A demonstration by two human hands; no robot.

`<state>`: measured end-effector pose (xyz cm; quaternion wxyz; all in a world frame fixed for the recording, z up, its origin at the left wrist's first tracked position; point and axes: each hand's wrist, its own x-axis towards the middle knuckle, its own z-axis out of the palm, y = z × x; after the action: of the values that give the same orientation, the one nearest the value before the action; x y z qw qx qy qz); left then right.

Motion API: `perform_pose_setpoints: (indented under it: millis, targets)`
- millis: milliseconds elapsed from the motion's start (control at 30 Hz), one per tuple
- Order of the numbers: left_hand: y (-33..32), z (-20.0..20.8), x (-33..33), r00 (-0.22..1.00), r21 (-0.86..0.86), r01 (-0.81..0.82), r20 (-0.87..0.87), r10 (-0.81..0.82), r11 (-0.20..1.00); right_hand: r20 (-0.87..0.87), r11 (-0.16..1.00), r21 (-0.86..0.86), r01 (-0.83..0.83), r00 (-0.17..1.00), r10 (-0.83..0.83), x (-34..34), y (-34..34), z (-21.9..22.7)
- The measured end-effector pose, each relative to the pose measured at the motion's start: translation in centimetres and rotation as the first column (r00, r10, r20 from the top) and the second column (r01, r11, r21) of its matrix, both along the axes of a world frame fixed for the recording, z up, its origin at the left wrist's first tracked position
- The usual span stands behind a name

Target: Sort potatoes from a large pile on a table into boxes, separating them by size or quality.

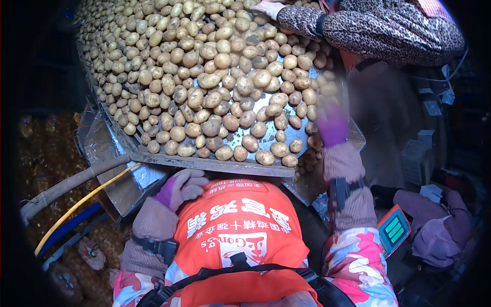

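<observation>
- Far left, dim: netted sacks (43, 148) of what look like potatoes are standing stacked in the dark; a yellow hose (82, 202) and a grey pipe (66, 185) are running diagonally below the table's corner.
- Left hand (181, 188), in a pink-purple glove, is resting at the near edge of the metal sorting table (204, 163), against the top of the orange bag (235, 230) hanging at the person's front. Fingers are curling loosely; it is holding nothing I can make out, though the palm side is hidden.
- Centre: a deep bed of potatoes (204, 77) is covering nearly the whole table, thick at the far end, thinning to single tubers with bare metal showing near the front lip.
- Judgement on progress: the bulk is waiting on the table, so most of the sorting looks undone; only the near strip is thinning out.
- Right hand (332, 123), purple glove, is blurring with motion over the table's right edge, just beside the outermost potatoes. Cannot tell whether it is closing on one or spreading open.
- Upper right: a co-worker's hand (268, 7), on a leopard-print sleeve (327, 25), is reaching onto the far pile.
- Lower right: a teal-screened device (393, 229) is sitting by the person's right elbow.
</observation>
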<state>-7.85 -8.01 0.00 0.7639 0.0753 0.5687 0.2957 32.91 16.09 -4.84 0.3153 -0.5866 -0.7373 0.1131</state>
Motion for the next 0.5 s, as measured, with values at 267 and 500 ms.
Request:
perform_pose_setpoints:
  millis: [267, 500]
  targets:
    - [6.8, -1.9, 4.2, 0.983, 0.062, -0.049, -0.175, 0.059, 0.997, 0.298, 0.906, -0.14, -0.399, 0.856, 0.423, -5.7, -6.1, -2.3]
    - [7.6, -5.0, 3.1, 0.962, -0.016, -0.207, -0.183, 0.201, 0.978, 0.332, 0.929, -0.34, -0.145, 0.906, 0.263, 0.1, -9.9, 3.6]
